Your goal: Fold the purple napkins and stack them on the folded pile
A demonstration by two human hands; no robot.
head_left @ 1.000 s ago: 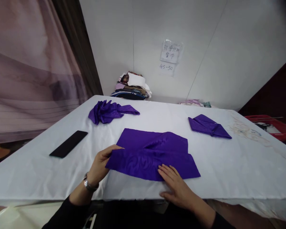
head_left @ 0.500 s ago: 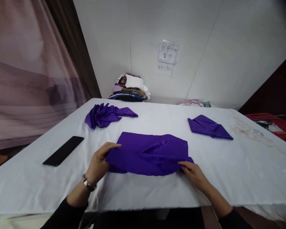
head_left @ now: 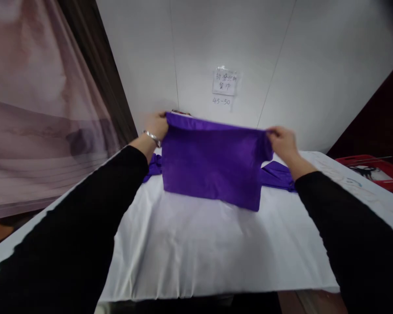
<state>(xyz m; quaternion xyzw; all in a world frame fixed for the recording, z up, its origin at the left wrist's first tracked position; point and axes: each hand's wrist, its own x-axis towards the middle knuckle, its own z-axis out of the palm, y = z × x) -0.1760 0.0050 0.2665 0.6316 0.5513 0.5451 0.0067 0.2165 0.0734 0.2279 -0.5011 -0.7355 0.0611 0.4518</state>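
A purple cloth napkin [head_left: 212, 163] hangs spread between both hands, raised over the white-covered table [head_left: 196, 248]. My left hand [head_left: 157, 125] pinches its upper left corner, a silver bracelet at the wrist. At the upper right corner my right hand [head_left: 282, 140] is closed on the cloth and a little blurred. Behind my left wrist shows part of a second, bunched purple napkin [head_left: 153, 168]. A folded purple napkin [head_left: 277, 175] lies to the right, partly hidden by the raised cloth and my right arm.
A red basket [head_left: 373, 170] with dark items stands at the right. Handwritten paper signs [head_left: 224, 83] are fixed to the wall behind. A pinkish curtain [head_left: 26, 109] hangs at the left. The cloth pile at the back is mostly hidden.
Both hands have moved up and away from me, lifting the napkin off the table so it hangs open. My left arm now covers the black phone-like slab.
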